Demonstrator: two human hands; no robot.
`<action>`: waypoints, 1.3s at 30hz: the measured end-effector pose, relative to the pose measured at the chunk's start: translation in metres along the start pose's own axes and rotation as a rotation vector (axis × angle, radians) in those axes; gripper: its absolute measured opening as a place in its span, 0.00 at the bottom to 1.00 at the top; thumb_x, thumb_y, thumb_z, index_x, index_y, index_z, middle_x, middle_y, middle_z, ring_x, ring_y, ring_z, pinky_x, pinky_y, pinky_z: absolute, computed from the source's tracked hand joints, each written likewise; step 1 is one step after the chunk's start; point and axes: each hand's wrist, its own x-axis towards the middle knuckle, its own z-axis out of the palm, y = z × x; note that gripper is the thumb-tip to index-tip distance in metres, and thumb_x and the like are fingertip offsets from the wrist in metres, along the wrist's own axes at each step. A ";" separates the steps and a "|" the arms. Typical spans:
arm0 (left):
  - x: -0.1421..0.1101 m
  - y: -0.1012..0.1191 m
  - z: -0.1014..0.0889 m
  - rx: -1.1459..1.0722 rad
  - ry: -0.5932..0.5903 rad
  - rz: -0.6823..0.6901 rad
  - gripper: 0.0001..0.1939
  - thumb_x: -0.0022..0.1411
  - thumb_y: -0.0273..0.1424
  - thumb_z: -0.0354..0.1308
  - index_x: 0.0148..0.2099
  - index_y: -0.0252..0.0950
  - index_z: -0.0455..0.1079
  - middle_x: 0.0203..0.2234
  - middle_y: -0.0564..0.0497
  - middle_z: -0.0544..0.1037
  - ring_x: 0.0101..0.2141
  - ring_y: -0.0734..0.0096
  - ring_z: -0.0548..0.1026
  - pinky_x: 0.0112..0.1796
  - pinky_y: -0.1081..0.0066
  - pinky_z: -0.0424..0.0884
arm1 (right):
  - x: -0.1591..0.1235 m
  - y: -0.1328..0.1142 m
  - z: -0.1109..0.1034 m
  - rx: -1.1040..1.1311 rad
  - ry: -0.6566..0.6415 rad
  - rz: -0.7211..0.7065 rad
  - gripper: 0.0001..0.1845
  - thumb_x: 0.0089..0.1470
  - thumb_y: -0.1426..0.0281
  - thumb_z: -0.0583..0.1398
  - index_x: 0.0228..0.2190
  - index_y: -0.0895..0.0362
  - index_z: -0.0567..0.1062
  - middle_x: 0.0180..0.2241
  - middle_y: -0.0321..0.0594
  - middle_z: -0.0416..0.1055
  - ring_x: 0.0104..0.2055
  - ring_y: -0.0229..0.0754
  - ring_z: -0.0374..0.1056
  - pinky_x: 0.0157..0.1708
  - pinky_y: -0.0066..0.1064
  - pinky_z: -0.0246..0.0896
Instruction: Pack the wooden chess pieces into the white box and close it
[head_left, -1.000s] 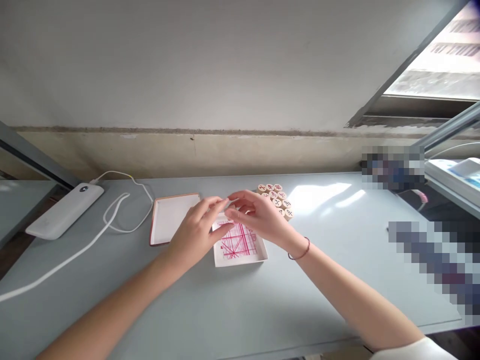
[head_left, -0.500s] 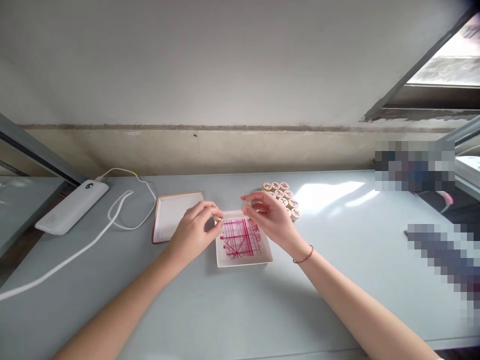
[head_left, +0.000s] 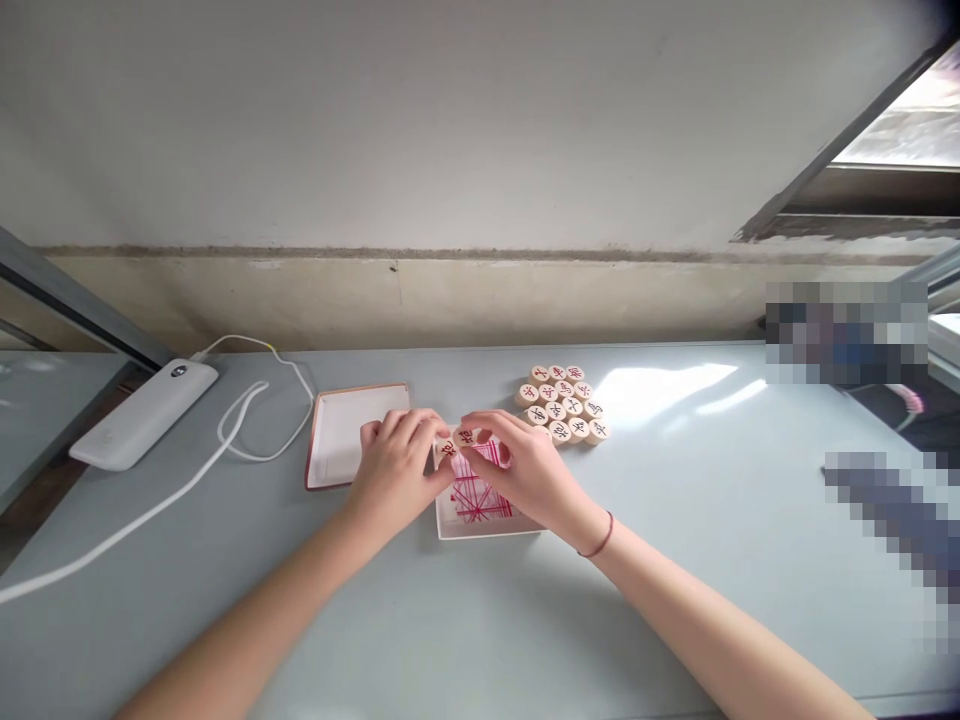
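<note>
My left hand (head_left: pixel 401 460) pinches a round wooden Chinese chess piece (head_left: pixel 445 448) at the far left corner of a shallow white box (head_left: pixel 487 534). Beside it, my right hand (head_left: pixel 521 468) has thumb and fingers closed on another Chinese chess piece (head_left: pixel 466 437). Both pieces show their characters upward and lie side by side, close together. Folded in the box is a clear sheet (head_left: pixel 480 490) printed with red board lines, partly covered by my right hand. Stacked chess pieces (head_left: pixel 564 405) stand in rows just beyond and right of the box.
Left of the box lies a white-lined lid (head_left: pixel 352 430) with a reddish edge. A white power bank (head_left: pixel 146 415) and its white cable (head_left: pixel 180 500) are at the far left. The wall (head_left: pixel 420 300) bounds the grey table (head_left: pixel 360 640) at the back.
My right hand has moved left and slightly down, bringing its chess piece beside the one in my left hand. More of the stacked pieces now show.
</note>
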 end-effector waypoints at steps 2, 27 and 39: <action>-0.002 0.000 -0.002 0.015 -0.006 0.003 0.11 0.55 0.30 0.58 0.42 0.39 0.67 0.43 0.49 0.76 0.43 0.59 0.71 0.39 0.61 0.58 | 0.000 -0.001 0.004 -0.082 -0.029 -0.053 0.07 0.58 0.71 0.58 0.39 0.52 0.72 0.41 0.39 0.74 0.41 0.41 0.70 0.43 0.34 0.66; -0.001 -0.001 0.001 0.106 -0.042 0.023 0.17 0.55 0.30 0.58 0.49 0.38 0.66 0.43 0.46 0.78 0.45 0.54 0.70 0.39 0.59 0.57 | 0.010 -0.004 -0.004 -0.268 -0.251 -0.019 0.04 0.53 0.75 0.59 0.31 0.55 0.68 0.29 0.36 0.70 0.28 0.38 0.64 0.28 0.26 0.55; 0.015 0.008 0.006 0.227 -0.145 0.078 0.07 0.63 0.27 0.51 0.40 0.36 0.70 0.35 0.48 0.77 0.39 0.62 0.71 0.39 0.59 0.54 | 0.081 0.067 -0.077 -0.705 -0.326 0.425 0.17 0.53 0.64 0.56 0.43 0.56 0.74 0.41 0.44 0.75 0.39 0.45 0.70 0.29 0.28 0.56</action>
